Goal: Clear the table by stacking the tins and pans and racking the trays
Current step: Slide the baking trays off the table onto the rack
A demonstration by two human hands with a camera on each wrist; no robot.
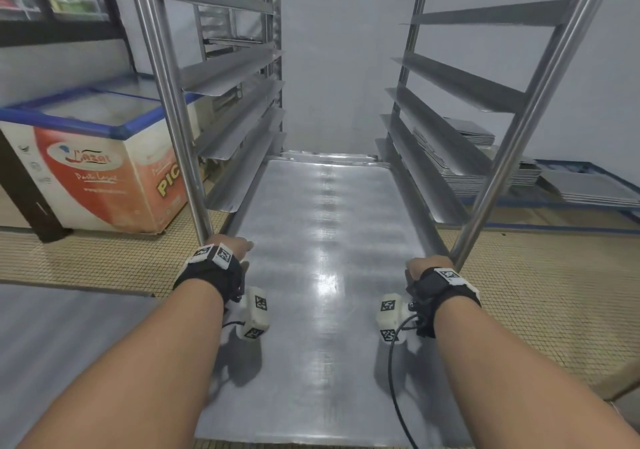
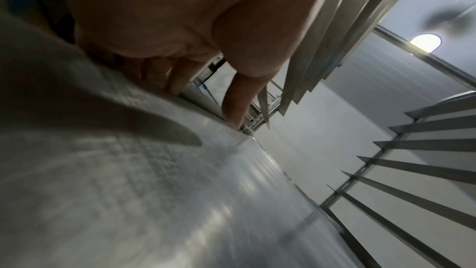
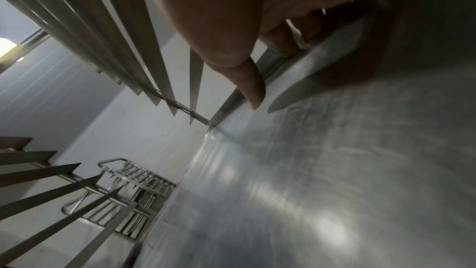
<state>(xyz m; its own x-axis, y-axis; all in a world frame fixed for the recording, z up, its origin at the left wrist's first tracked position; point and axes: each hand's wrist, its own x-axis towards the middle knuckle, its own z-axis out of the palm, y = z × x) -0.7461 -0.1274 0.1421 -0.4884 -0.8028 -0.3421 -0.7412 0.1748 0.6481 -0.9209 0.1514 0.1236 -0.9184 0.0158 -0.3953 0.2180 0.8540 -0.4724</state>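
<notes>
Tiled floor [image 1: 104, 261] under the rack [image 1: 173, 102]; left hand [image 1: 232, 249] and right hand [image 1: 427, 266] both gripping the tray [image 1: 325, 240] edges, half slid in.

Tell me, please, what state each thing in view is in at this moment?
Tray: level, partly slid into the rack, near end still sticking out.
Left hand: grips the tray's left edge, thumb on top.
Right hand: grips the tray's right edge.
Rack: upper runners bare.
Spare trays: stacked behind the rack.
Chest freezer: lid closed.

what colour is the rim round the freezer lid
Blue, framing the chest freezer lid; clearest in the head view.
</notes>
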